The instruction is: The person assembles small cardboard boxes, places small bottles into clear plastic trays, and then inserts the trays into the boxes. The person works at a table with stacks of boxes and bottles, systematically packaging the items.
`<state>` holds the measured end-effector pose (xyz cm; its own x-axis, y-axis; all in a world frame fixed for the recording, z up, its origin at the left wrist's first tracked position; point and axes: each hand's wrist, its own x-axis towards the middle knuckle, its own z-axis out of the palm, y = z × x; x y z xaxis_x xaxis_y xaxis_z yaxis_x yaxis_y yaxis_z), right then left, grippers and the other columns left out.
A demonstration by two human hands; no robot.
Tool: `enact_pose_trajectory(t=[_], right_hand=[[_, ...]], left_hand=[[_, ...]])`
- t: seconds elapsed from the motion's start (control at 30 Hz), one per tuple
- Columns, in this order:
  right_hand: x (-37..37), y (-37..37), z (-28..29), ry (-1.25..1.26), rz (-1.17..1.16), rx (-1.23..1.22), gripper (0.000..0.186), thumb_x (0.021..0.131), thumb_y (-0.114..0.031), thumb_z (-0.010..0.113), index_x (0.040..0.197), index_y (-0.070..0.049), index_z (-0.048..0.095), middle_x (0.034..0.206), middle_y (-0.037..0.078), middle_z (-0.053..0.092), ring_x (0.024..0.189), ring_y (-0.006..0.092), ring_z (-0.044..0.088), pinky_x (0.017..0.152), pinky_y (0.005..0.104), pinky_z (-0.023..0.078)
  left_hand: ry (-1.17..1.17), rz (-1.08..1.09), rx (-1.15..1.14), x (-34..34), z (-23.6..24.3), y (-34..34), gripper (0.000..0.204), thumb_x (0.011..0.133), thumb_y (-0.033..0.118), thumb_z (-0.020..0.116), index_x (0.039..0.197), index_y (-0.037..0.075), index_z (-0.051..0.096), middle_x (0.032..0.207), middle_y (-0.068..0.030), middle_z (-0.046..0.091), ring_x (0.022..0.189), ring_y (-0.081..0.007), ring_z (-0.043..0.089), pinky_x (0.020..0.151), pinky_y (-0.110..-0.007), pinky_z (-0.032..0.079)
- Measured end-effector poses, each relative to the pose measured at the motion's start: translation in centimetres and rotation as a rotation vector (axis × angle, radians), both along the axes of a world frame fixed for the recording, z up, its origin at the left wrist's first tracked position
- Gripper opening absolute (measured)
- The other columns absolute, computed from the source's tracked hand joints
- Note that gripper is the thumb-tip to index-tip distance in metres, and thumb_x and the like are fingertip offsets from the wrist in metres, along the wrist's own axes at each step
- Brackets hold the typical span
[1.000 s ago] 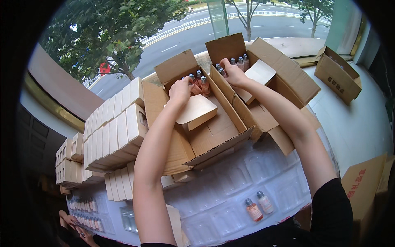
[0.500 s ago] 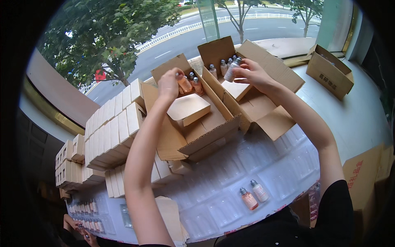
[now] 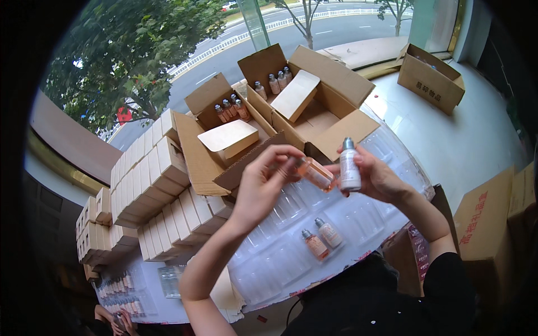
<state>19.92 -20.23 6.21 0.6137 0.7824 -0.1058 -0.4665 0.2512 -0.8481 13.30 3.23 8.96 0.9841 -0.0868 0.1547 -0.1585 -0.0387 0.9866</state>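
My left hand point(image 3: 272, 176) is closed round a small pink bottle point(image 3: 317, 173) with a silver cap, tilted to the right. In my right hand point(image 3: 376, 173) is a white bottle point(image 3: 350, 167) with a grey cap, held nearly upright. The two bottles are side by side above clear plastic trays point(image 3: 274, 235) on the table. One tray below holds another pink bottle point(image 3: 315, 244) and another white bottle point(image 3: 329, 232), lying next to each other.
Two open cartons stand beyond my hands: the left carton point(image 3: 188, 147) contains pink bottles, the right carton point(image 3: 342, 133) white ones. Stacked pale boxes point(image 3: 148, 179) fill the left side. At far lower left, another person's hands point(image 3: 115, 320) are beside filled trays. More cartons point(image 3: 486, 218) stand at right.
Both hands have come back from the cartons toward me, carrying the pink bottle and the white bottle out over the trays. The view has shifted slightly.
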Motion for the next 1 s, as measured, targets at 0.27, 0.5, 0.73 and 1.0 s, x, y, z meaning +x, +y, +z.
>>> enact_pose_trajectory(t=[0.27,0.5,0.73,1.0], right_hand=[[-3.5,-2.5,-2.9,0.083,-0.032,-0.025,0.041,0.101,-0.026,0.035,0.137,-0.006,0.032,0.118,0.016,0.057,0.101,0.0199,0.06,0.085,0.0352,0.051],[-6.1,-5.0,-5.5,0.004,-0.105,-0.087,0.056,0.101,-0.028,0.04,0.146,-0.007,0.016,0.108,0.009,0.057,0.097,0.016,0.058,0.075,0.0309,0.052],[-8.4,-7.3,-8.0,-0.315,-0.302,-0.321,0.06,0.089,-0.013,0.06,0.139,-0.002,0.028,0.109,0.007,0.054,0.097,0.0117,0.052,0.082,0.0257,0.043],[-10.9,-7.7,-7.7,-0.858,-0.647,-0.75,0.042,0.084,-0.006,0.065,0.124,-0.003,0.055,0.112,0.011,0.055,0.084,0.0196,0.058,0.068,0.0274,0.048]], left_hand=[[0.125,-0.093,-0.083,-1.2,-3.8,-3.4,0.027,0.097,0.022,0.051,0.115,0.002,0.054,0.108,-0.0063,0.058,0.095,-0.0129,0.061,0.084,-0.03,0.054],[0.231,-0.111,-0.13,-1.1,-5.9,-5.0,0.031,0.097,0.022,0.05,0.122,0.003,0.052,0.111,-0.008,0.06,0.096,-0.0135,0.061,0.084,-0.031,0.052],[0.296,-0.12,-0.06,-1.8,-8.3,-5.9,0.027,0.097,0.015,0.051,0.119,0.0,0.056,0.1,-0.008,0.062,0.089,-0.013,0.063,0.081,-0.029,0.054],[0.282,-0.125,-0.054,-1.9,-9.2,-7.2,0.025,0.096,0.012,0.052,0.115,-0.003,0.057,0.093,-0.0091,0.064,0.085,-0.0142,0.064,0.08,-0.03,0.055]])
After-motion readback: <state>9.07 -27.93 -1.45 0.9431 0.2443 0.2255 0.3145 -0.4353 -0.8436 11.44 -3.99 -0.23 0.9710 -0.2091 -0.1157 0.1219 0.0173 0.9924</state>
